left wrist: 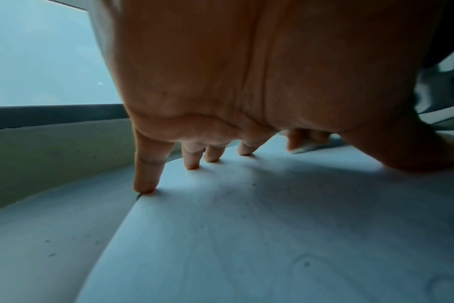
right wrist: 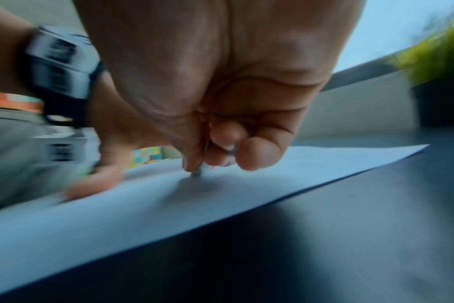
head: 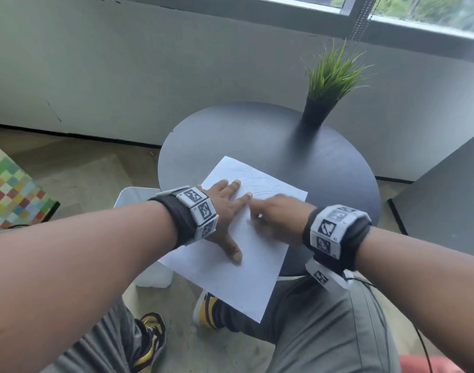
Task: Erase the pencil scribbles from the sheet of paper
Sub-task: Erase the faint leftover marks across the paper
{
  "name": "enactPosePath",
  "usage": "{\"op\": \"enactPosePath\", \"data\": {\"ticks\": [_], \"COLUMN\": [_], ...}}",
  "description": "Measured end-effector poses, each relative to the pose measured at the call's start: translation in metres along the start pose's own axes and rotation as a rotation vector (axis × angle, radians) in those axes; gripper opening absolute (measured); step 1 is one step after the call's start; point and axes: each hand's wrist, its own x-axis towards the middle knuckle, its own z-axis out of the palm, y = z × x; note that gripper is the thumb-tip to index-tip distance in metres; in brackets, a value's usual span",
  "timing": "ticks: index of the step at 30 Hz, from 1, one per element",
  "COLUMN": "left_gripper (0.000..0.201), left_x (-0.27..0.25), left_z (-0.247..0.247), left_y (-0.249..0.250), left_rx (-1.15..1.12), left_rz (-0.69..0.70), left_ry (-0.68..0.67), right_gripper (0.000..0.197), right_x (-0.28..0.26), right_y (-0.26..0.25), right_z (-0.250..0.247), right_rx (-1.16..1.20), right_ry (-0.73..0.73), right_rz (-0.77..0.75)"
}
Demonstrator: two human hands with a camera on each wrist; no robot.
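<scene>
A white sheet of paper (head: 244, 254) lies on the round dark table (head: 297, 157), its near corner hanging over the edge. Faint pencil scribbles (head: 257, 184) show on its far part. My left hand (head: 225, 211) lies flat on the sheet with fingers spread, pressing it down; in the left wrist view the fingertips (left wrist: 145, 186) touch the paper (left wrist: 272, 225). My right hand (head: 271, 211) is blurred, just right of the left one. In the right wrist view its curled fingers pinch a small eraser (right wrist: 198, 171) whose tip touches the paper (right wrist: 272, 176).
A potted green plant (head: 327, 90) in a black pot stands at the table's far right. A white stool (head: 139, 200) sits left of the table, a dark cabinet (head: 445, 197) at the right. My knees and yellow shoes are below the table edge.
</scene>
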Motion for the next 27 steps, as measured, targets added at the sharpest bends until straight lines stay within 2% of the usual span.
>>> {"op": "enactPosePath", "data": {"ticks": [2, 3, 7, 8, 9, 12, 14, 16, 18, 20, 24, 27], "left_gripper": [0.145, 0.145, 0.145, 0.145, 0.145, 0.145, 0.146, 0.147, 0.146, 0.145, 0.143, 0.144], "left_x": [0.000, -0.001, -0.002, -0.001, -0.001, 0.000, 0.001, 0.001, 0.000, 0.000, 0.000, 0.000], "left_z": [-0.001, -0.001, -0.004, -0.005, -0.005, -0.004, -0.004, -0.005, -0.006, -0.008, -0.009, -0.009], "left_y": [0.001, 0.002, 0.005, 0.005, 0.005, 0.003, 0.004, 0.005, 0.006, 0.007, 0.009, 0.009], "left_rx": [-0.004, -0.005, 0.011, 0.013, 0.011, 0.002, 0.009, 0.015, 0.023, 0.039, 0.054, 0.045], "left_rz": [-0.009, -0.012, -0.014, -0.011, -0.010, -0.011, -0.018, -0.027, -0.027, -0.019, -0.027, -0.034], "left_ry": [0.000, -0.001, -0.012, -0.012, -0.010, -0.010, -0.019, -0.025, -0.027, -0.024, -0.025, -0.034], "right_gripper": [0.019, 0.018, 0.009, 0.008, 0.008, 0.014, 0.018, 0.021, 0.019, 0.013, 0.013, 0.026], "right_x": [0.010, 0.009, -0.013, -0.014, -0.009, 0.016, 0.019, 0.007, -0.010, -0.014, 0.008, 0.001], "right_y": [0.013, 0.013, -0.019, -0.020, -0.016, 0.014, 0.021, 0.005, -0.019, -0.024, 0.008, -0.012], "right_z": [-0.003, 0.000, 0.014, 0.014, 0.011, -0.004, -0.005, -0.001, 0.013, 0.017, -0.001, 0.003], "right_rx": [-0.023, -0.037, -0.038, -0.039, -0.053, -0.089, -0.077, -0.055, -0.056, -0.098, -0.129, -0.110], "right_ry": [0.086, 0.090, -0.076, -0.078, -0.055, 0.042, 0.069, 0.009, -0.087, -0.076, 0.052, 0.007], "right_rz": [0.135, 0.142, -0.040, -0.050, -0.029, 0.166, 0.203, 0.124, -0.030, -0.096, 0.152, 0.135]}}
